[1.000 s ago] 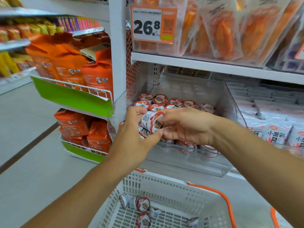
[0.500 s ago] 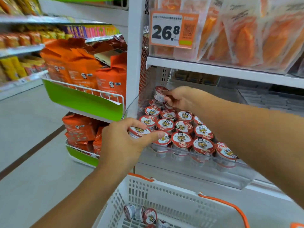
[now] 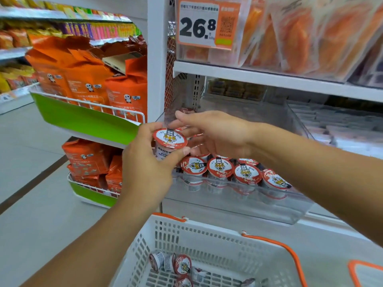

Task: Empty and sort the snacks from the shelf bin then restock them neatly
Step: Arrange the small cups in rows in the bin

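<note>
Fingers (image 3: 154, 132) of left hand (image 3: 145, 164) grip cup (image 3: 169, 141), seemingly above bin's front edge (image 3: 238, 184)

The clear bin's (image 3: 238, 206) rear half is left open; its front is blocked by tiger-lidded cups (image 3: 220, 167).

A tiger-lid snack cup (image 3: 169, 145) is gripped upright in the left hand (image 3: 145, 162), just in front of the clear shelf bin (image 3: 269, 212). The right hand (image 3: 217, 135) is held open beside it, over the cups lined up inside. More cups (image 3: 176, 264) are left lying in the white basket (image 3: 207, 241) below.
</note>
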`<action>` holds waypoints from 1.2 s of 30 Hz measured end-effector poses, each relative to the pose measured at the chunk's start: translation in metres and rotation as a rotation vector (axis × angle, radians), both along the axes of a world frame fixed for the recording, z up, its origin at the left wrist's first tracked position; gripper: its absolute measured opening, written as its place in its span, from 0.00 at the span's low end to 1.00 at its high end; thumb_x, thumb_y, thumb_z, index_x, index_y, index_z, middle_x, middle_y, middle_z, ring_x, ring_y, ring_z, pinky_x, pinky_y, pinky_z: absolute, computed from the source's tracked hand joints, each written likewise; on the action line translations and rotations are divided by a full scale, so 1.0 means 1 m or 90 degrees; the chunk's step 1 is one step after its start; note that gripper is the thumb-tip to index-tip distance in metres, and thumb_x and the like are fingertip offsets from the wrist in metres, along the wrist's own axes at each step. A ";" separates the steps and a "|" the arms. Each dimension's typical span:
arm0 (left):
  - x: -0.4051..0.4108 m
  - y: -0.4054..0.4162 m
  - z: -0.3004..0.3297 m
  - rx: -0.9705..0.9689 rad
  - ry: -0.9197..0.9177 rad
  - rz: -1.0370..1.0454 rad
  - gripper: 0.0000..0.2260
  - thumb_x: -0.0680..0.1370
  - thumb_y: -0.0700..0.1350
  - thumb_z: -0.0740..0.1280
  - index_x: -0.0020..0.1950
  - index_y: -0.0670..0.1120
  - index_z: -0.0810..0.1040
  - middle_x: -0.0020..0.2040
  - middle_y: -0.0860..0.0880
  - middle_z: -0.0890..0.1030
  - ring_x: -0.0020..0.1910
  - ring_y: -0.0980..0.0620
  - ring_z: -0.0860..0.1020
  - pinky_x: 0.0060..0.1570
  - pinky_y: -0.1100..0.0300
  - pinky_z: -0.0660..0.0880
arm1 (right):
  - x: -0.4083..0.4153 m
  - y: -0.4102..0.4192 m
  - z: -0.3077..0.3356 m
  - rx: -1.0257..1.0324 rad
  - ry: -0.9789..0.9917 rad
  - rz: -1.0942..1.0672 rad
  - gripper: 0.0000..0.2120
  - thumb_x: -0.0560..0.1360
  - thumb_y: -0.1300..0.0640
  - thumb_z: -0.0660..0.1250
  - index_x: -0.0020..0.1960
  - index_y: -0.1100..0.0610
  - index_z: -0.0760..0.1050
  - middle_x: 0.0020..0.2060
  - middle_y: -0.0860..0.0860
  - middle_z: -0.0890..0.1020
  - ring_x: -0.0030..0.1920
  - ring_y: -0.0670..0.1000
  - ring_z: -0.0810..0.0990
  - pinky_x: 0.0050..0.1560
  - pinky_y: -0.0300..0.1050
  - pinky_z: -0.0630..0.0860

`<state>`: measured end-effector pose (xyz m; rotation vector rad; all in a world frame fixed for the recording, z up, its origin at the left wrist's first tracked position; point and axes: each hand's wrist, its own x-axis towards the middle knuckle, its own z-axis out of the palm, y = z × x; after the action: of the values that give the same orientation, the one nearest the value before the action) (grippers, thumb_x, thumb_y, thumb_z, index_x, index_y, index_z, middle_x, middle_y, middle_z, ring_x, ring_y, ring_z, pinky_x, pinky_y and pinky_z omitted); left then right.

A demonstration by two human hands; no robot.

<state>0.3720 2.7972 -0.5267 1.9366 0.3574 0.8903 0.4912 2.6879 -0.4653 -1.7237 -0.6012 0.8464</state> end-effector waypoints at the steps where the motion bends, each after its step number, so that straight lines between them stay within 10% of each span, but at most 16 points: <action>1: 0.000 -0.002 0.002 -0.016 -0.021 -0.006 0.24 0.67 0.46 0.81 0.59 0.54 0.76 0.49 0.63 0.80 0.49 0.67 0.79 0.45 0.75 0.72 | -0.011 -0.008 0.000 0.013 0.032 0.049 0.16 0.81 0.47 0.64 0.63 0.56 0.78 0.51 0.54 0.81 0.41 0.49 0.79 0.37 0.38 0.78; 6: 0.001 -0.010 0.004 -0.035 -0.052 -0.056 0.22 0.67 0.38 0.80 0.55 0.55 0.78 0.51 0.58 0.81 0.47 0.68 0.80 0.48 0.76 0.74 | -0.005 -0.016 -0.010 0.079 0.115 -0.007 0.10 0.82 0.62 0.62 0.61 0.59 0.76 0.45 0.56 0.82 0.36 0.47 0.81 0.34 0.34 0.79; 10: 0.000 -0.010 -0.008 0.229 0.088 0.014 0.15 0.73 0.45 0.76 0.59 0.50 0.80 0.54 0.54 0.79 0.51 0.57 0.77 0.51 0.70 0.69 | 0.039 -0.009 -0.008 0.064 0.098 -0.207 0.03 0.81 0.65 0.62 0.51 0.64 0.74 0.34 0.56 0.83 0.25 0.45 0.81 0.26 0.32 0.76; 28: -0.009 0.007 -0.016 0.341 0.148 -0.108 0.05 0.76 0.52 0.72 0.50 0.54 0.81 0.51 0.55 0.81 0.52 0.55 0.78 0.52 0.59 0.73 | 0.103 0.014 -0.023 -0.123 -0.057 -0.380 0.15 0.83 0.65 0.57 0.69 0.63 0.67 0.54 0.56 0.78 0.41 0.49 0.78 0.28 0.35 0.79; 32: -0.015 0.000 -0.014 0.383 0.107 -0.100 0.04 0.75 0.49 0.73 0.48 0.52 0.81 0.47 0.53 0.81 0.48 0.53 0.77 0.48 0.59 0.71 | 0.069 0.010 -0.012 -0.149 -0.231 -0.426 0.12 0.81 0.63 0.63 0.64 0.62 0.73 0.61 0.56 0.78 0.57 0.55 0.80 0.54 0.46 0.81; 36: -0.027 -0.006 -0.017 0.392 0.089 -0.088 0.10 0.74 0.50 0.73 0.35 0.52 0.76 0.30 0.55 0.76 0.32 0.58 0.74 0.34 0.58 0.72 | -0.024 -0.037 -0.006 0.026 -0.475 -0.410 0.05 0.74 0.57 0.70 0.46 0.58 0.84 0.40 0.51 0.85 0.40 0.48 0.83 0.43 0.45 0.82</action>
<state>0.3454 2.7907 -0.5438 2.5618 0.0199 0.8354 0.4668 2.6507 -0.4716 -2.0082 -0.4757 -0.2806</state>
